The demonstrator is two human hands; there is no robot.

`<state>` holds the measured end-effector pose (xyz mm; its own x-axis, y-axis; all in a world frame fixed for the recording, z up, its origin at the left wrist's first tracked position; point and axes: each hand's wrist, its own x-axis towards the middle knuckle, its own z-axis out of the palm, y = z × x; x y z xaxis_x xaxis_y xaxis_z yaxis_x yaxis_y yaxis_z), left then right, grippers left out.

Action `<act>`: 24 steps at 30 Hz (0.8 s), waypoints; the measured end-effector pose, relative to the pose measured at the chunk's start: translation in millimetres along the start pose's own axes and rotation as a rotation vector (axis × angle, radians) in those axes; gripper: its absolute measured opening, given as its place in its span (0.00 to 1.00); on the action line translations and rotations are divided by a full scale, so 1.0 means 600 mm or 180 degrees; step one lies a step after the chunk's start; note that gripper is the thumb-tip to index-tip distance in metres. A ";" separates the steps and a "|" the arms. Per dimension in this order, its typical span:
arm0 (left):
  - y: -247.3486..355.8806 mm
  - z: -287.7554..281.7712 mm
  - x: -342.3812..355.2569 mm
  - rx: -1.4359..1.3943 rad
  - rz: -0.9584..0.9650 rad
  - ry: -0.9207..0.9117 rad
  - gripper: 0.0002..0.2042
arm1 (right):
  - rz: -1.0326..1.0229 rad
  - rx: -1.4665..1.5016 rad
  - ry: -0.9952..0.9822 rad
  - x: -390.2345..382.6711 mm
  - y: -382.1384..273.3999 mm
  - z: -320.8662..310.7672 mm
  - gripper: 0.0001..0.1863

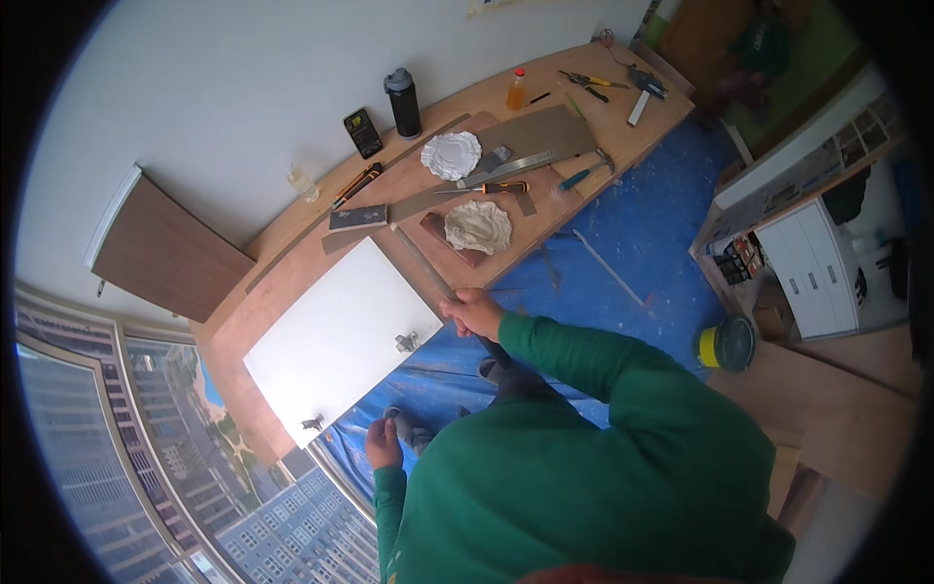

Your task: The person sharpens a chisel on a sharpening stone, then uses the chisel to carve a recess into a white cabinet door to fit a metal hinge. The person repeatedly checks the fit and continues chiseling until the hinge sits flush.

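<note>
My right hand (474, 313) is closed around a long, thin grey-brown strip (423, 257), whose far end reaches over the worktable. Beside it lies a white cabinet door (336, 336) with two metal hinges, one hinge (406, 343) close to my right hand and the other hinge (312, 423) at the door's near left corner. My left hand (382, 445) hangs just off the table's near edge, below the door. Nothing shows in it, and its fingers look loosely apart. A dark sanding block (358, 218) rests past the door's far edge.
On the wooden worktable (233, 365) are crumpled bowls (477, 227), a screwdriver (501, 188), a hammer (587, 172), a utility knife (358, 185), a phone (362, 133) and a bottle (402, 102). A brown panel (170, 243) leans at left. Blue sheeting (623, 263) covers the floor; a bucket (725, 345) stands right.
</note>
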<state>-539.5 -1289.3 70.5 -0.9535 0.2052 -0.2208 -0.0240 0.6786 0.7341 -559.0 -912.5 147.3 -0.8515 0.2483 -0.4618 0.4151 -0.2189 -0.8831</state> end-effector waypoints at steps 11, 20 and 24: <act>0.019 0.015 0.363 0.0490 0.2439 -0.0853 0.10 | 0.0226 0.1772 0.1905 -0.302 0.131 0.110 0.20; 0.013 0.118 0.523 0.1748 0.1958 -0.0070 0.31 | 0.0006 0.2187 0.1685 -0.294 0.115 0.221 0.15; -0.043 0.147 0.532 0.2058 0.1850 -0.0007 0.33 | 0.0171 0.2204 0.1727 -0.238 0.186 0.217 0.12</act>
<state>-816.6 -1179.1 -75.4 -0.7610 0.6445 0.0742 0.6427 0.7332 0.2221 -432.9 -1095.4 125.2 -0.4938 0.5967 -0.6325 0.0128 -0.7224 -0.6914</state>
